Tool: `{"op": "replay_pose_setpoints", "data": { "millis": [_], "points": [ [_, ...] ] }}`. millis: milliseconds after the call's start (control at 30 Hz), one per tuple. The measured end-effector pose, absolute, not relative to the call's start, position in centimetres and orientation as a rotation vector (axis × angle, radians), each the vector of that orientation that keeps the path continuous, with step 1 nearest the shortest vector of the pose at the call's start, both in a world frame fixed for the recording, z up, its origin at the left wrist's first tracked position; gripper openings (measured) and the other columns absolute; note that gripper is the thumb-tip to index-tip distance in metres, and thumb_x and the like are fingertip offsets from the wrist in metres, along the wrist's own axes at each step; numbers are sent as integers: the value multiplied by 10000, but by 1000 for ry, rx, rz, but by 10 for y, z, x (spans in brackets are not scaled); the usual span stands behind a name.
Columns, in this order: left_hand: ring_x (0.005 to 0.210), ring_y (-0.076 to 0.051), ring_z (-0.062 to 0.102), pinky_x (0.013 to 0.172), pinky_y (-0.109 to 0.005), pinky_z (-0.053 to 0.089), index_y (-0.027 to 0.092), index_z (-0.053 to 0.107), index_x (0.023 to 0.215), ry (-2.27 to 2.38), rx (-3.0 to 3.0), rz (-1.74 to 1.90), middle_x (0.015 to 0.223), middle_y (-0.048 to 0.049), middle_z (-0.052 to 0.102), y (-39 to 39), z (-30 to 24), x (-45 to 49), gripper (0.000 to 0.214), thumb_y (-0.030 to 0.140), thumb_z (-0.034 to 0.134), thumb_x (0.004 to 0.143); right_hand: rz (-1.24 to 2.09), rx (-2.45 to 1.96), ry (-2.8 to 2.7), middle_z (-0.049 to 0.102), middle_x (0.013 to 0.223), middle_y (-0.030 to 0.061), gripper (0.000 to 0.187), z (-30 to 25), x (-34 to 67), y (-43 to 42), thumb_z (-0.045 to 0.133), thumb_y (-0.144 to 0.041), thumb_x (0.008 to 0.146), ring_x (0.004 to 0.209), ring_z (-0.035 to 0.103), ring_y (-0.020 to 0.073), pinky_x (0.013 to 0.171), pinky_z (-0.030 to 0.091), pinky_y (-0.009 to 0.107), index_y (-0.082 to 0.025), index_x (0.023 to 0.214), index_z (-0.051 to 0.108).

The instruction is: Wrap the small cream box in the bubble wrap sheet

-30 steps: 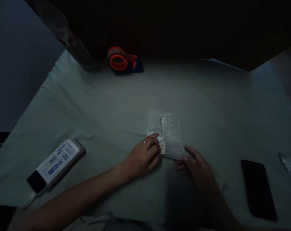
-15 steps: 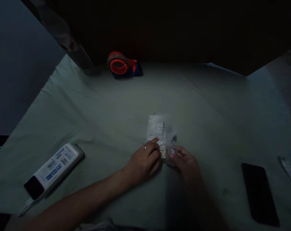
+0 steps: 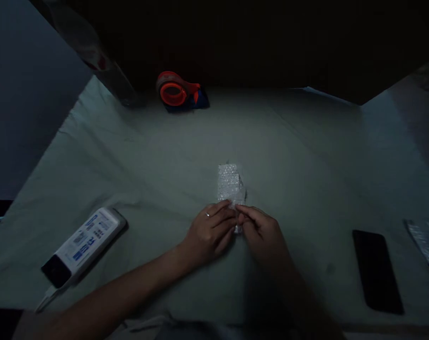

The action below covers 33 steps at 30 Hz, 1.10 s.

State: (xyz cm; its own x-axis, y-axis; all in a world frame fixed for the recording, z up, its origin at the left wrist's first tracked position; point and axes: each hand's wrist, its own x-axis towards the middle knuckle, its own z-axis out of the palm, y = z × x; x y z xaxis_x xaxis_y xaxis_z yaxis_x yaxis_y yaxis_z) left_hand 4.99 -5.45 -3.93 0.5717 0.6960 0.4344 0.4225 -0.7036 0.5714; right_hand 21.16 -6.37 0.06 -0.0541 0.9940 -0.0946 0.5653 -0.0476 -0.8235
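A small flat packet in clear bubble wrap [image 3: 230, 182] lies on the pale green cloth in the middle of the head view. Across its near left part, my left hand [image 3: 210, 229] holds it down with curled fingers, a ring on one of them. On the near right, my right hand [image 3: 264, 231] pinches the wrap between thumb and index finger, folded over the packet. Both sets of fingertips almost meet on top of the packet. What lies inside the wrap cannot be made out.
A red and blue tape dispenser [image 3: 181, 93] stands at the back, before a large dark panel [image 3: 243, 42]. A white device with blue print [image 3: 89, 245] and a cable lies on the left. To the right are a black phone [image 3: 377, 271] and a shiny clear plastic sheet [image 3: 425, 241].
My right hand has moved left, bringing the loose bubble wrap flap over onto the packet beside my left fingers. My left hand stays on the packet. The view has shifted slightly.
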Motion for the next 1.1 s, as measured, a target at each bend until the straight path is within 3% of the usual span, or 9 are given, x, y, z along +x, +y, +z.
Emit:
{"op": "replay_pose_setpoints", "data": {
  "millis": [200,333,533,667,767,833,933,1100],
  "points": [
    [1237,-224,491,1014,-452,467,156,537,1150,735,2253,929,1125,-103,629,-52,-43,37,324,53,476,850,942,-1687,-2017,723,899,76,342,14,215,-50,383,-112,813,806,668,187,767,519,327,-160,980,677],
    [1143,-193,534,938,-362,510,154,553,1067,817,2112,948,1106,-124,572,-41,-41,35,253,64,455,851,853,-1709,-2143,721,951,75,329,13,214,-50,400,-117,834,850,669,194,775,504,317,-160,1029,661],
    [852,-144,614,785,-293,518,174,539,1072,1178,1695,761,944,-50,635,-21,-29,54,204,277,467,911,455,-1736,-2241,684,841,75,278,4,204,-66,405,-136,844,705,631,188,645,461,304,-147,1013,626],
    [709,-136,601,663,-266,482,182,590,972,1335,1597,624,804,-7,649,-3,-20,73,247,390,569,841,238,-1800,-2352,617,730,66,213,2,194,-71,422,-112,816,618,568,198,574,408,324,-150,909,610],
    [618,-117,556,595,-248,434,176,589,791,1404,1636,568,700,11,624,10,-22,83,153,327,581,813,154,-1815,-2389,612,744,80,233,-1,190,-73,436,-121,820,614,558,214,571,409,347,-123,986,601],
    [604,-106,541,590,-238,424,179,564,832,1419,1648,614,691,21,608,14,-27,85,65,237,560,803,137,-1802,-2390,617,766,91,278,-3,190,-74,431,-130,833,617,556,218,580,418,358,-101,1064,581],
    [630,-99,538,618,-230,439,190,501,1002,1395,1691,765,736,30,596,15,-37,84,212,182,550,796,144,-1820,-2384,612,764,88,299,-5,189,-75,434,-114,822,615,549,213,586,423,357,-102,1086,574],
    [799,-134,584,764,-285,477,169,606,914,1260,1911,782,878,-32,648,15,-45,77,141,131,498,832,146,-1793,-2428,614,787,96,380,-4,192,-73,424,-67,790,643,547,214,607,431,358,-91,1143,561]
  ]
}}
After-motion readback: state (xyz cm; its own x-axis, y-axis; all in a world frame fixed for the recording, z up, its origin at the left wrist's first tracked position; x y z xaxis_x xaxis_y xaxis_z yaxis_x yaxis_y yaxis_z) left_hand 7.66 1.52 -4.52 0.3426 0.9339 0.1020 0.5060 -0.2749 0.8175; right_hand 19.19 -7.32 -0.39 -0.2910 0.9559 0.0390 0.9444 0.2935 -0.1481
